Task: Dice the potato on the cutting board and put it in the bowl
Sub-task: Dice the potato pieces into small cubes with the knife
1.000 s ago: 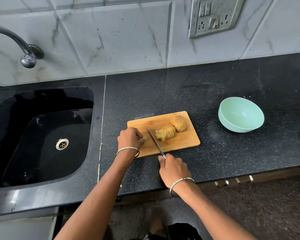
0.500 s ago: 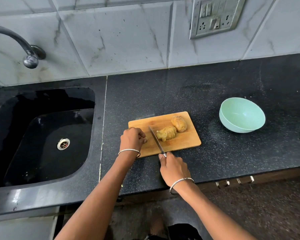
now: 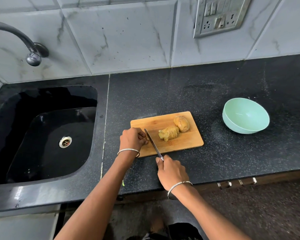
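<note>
The potato (image 3: 169, 133), in two big pieces, sits toward the cutting board's (image 3: 180, 144) far right corner, unchanged; the right hand (image 3: 171, 172) grips the knife (image 3: 151, 142), blade barely shifted beside the left hand (image 3: 132, 139) pinching what seems a small piece (image 3: 146, 142); dicing hardly begun, bowl (image 3: 232, 125) empty

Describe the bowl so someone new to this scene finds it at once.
On the black counter, look right of the wooden board. The bowl stands alone there, apart from the board. It is the only mint-green thing, round and empty.
</note>
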Demonstrator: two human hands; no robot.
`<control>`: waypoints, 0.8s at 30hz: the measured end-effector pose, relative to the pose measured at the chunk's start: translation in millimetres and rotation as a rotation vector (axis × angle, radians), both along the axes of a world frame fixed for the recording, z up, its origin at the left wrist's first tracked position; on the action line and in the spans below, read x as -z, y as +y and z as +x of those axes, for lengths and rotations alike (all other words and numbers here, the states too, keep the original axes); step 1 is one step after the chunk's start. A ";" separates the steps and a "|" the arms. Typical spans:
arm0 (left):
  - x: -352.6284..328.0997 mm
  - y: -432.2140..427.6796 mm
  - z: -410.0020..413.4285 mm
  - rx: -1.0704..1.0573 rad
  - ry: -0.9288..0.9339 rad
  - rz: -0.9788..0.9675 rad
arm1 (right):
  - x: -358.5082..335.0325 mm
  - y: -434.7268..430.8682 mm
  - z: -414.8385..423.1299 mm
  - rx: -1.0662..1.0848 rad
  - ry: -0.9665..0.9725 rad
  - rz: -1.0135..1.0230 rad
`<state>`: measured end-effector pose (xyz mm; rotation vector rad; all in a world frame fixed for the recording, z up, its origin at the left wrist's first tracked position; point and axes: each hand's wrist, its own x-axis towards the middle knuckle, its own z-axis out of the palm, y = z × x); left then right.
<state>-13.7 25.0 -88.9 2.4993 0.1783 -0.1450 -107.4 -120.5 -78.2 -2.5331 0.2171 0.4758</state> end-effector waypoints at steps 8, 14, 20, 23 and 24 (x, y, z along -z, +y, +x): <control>-1.5 -3.9 -0.8 -0.011 -0.009 0.035 | 2.7 0.9 3.0 -0.022 0.014 -0.025; -1.6 -2.8 0.3 -0.031 -0.014 -0.002 | 4.1 2.0 9.0 -0.038 0.049 0.006; 0.5 -2.3 2.3 -0.032 -0.006 0.030 | 8.0 1.6 5.0 -0.090 0.005 -0.110; 1.4 -4.0 3.0 -0.057 -0.007 0.040 | 10.8 -0.5 -3.4 -0.116 -0.037 -0.185; 0.9 -3.9 3.8 -0.069 -0.005 0.044 | 11.4 -1.4 -6.2 -0.125 -0.048 -0.204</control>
